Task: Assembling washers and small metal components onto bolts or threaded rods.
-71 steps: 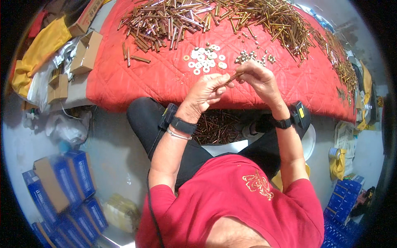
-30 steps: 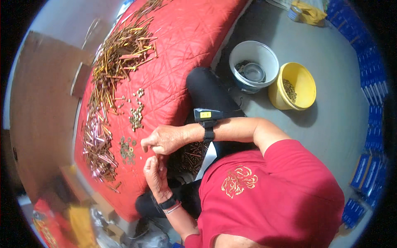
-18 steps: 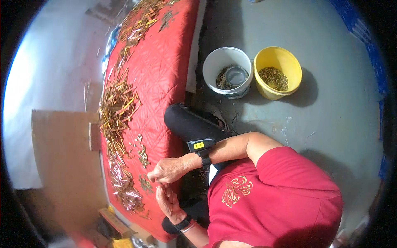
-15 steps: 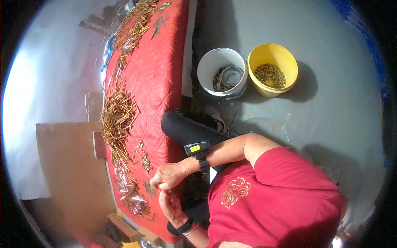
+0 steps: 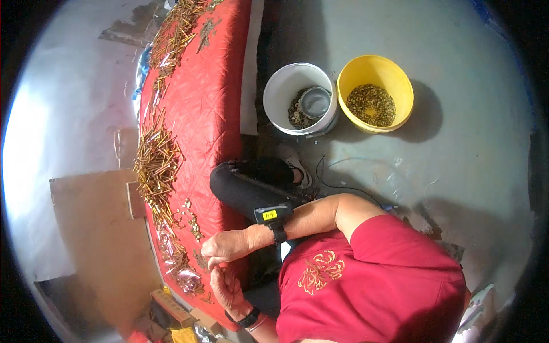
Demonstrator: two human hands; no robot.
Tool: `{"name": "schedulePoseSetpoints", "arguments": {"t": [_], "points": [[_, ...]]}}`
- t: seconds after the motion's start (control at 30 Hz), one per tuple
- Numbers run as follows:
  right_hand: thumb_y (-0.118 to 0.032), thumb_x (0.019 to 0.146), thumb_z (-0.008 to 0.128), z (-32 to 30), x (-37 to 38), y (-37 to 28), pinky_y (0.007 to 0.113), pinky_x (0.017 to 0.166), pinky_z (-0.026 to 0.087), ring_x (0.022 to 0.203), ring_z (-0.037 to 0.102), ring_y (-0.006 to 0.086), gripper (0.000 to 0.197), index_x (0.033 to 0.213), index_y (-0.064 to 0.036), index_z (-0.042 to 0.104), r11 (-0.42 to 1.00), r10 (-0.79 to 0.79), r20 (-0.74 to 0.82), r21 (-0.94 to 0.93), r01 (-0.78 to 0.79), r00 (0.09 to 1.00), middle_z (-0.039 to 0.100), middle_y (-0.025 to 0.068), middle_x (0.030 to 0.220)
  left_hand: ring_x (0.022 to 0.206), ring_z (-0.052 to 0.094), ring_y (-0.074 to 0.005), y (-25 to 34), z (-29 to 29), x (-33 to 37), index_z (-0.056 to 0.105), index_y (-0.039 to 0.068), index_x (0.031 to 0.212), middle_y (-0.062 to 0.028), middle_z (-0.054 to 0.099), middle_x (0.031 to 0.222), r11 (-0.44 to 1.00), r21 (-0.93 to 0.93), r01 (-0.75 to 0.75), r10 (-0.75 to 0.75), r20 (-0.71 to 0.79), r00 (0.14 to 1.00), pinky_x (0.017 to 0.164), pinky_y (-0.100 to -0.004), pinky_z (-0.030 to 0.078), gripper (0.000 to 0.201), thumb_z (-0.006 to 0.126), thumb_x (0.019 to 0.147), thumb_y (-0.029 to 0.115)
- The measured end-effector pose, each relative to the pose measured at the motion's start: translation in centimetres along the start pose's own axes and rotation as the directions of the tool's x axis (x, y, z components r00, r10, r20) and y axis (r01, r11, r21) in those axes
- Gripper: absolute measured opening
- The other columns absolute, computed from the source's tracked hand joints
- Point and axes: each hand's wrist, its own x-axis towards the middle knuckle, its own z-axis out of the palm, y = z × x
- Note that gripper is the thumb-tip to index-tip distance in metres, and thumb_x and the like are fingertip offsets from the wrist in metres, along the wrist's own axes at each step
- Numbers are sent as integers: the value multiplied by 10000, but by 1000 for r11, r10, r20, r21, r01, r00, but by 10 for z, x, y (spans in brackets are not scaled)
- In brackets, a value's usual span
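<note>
Red worktop (image 5: pixel 197 108): covered in quilted fabric, running from far to near along the left side of the scene.
Right hand (image 5: pixel 229 246): above the near part of the worktop, fingers curled in, thumb and forefinger drawn narrow.
Left hand (image 5: pixel 226 286): just on the near side of the right hand, fingers bent, fingertips close to those of the right; from this angle I cannot tell whether either of the hands holds a small piece.
Copper-coloured tubes (image 5: pixel 155 163): heaped loosely along the left edge of the worktop, scattered at many angles, with shinier pinkish ones in the near part.
Small metal pieces (image 5: pixel 195 228): a short strip on the red fabric, between the tubes and the right hand.
Flat dull pieces (image 5: pixel 200 258): just left of the right hand, partly covered by it.
White bucket (image 5: pixel 275 91): on the grey floor (image 5: pixel 474 143), right of the worktop, with a round metal dish (image 5: pixel 315 103) lying on ring-shaped pieces (image 5: pixel 297 117) inside.
Yellow bucket (image 5: pixel 369 67): just right of the white one, its bottom spread with small gold-coloured pieces (image 5: pixel 370 106).
Black wrist device (image 5: pixel 271 215): strapped on the right wrist, with a yellow label.
Black strap (image 5: pixel 249 317): around the left wrist.
Dark cable (image 5: pixel 349 187): curving over the floor, near the shoe (image 5: pixel 293 163).
Cardboard box (image 5: pixel 171 308): near left, beside the worktop, with yellow cloth (image 5: pixel 184 335) on its near side.
</note>
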Motion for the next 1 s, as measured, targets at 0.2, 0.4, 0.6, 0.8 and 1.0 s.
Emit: {"name": "schedulePoseSetpoints", "arguments": {"t": [0.2,0.4,0.6,0.8,1.0], "points": [[-223,800,585,-4,-3,7,415,687,458,797,534,334,225,752,-3,586,981,-189,-203,-79,176,961,530,141,815,373,264,1,-6,-14,9,562,83,941,85,366,536,997,76,-5,12,-93,996,293,-168,195,151,501,935,221],[-109,749,584,-21,-4,0,434,711,461,848,581,339,255,966,5,513,950,-77,-194,284,132,978,555,191,837,366,256,-7,-5,-9,20,567,65,992,65,402,554,998,-6,60,-60,-145,988,283,-171,179,186,512,931,232],[-198,775,598,-19,-6,-9,469,555,468,639,599,388,256,929,-12,513,978,195,-80,84,-188,977,569,180,641,365,266,-24,2,-1,11,564,46,1005,50,388,541,993,70,91,-81,-133,988,296,-182,212,220,490,944,244],[-170,815,555,1,-4,-5,421,628,470,783,598,346,187,908,-15,505,973,-158,-132,147,177,979,564,196,842,363,250,-34,5,-1,-6,552,79,1034,30,412,579,994,-1,107,-107,-21,994,296,-188,221,200,472,950,241],[-216,814,585,-10,-4,-15,428,661,471,835,600,355,260,969,-20,512,985,77,120,145,-94,990,575,220,886,426,277,-14,-7,13,-17,540,102,937,66,353,566,1000,10,20,-18,-136,991,381,-169,216,121,503,935,217]]}}
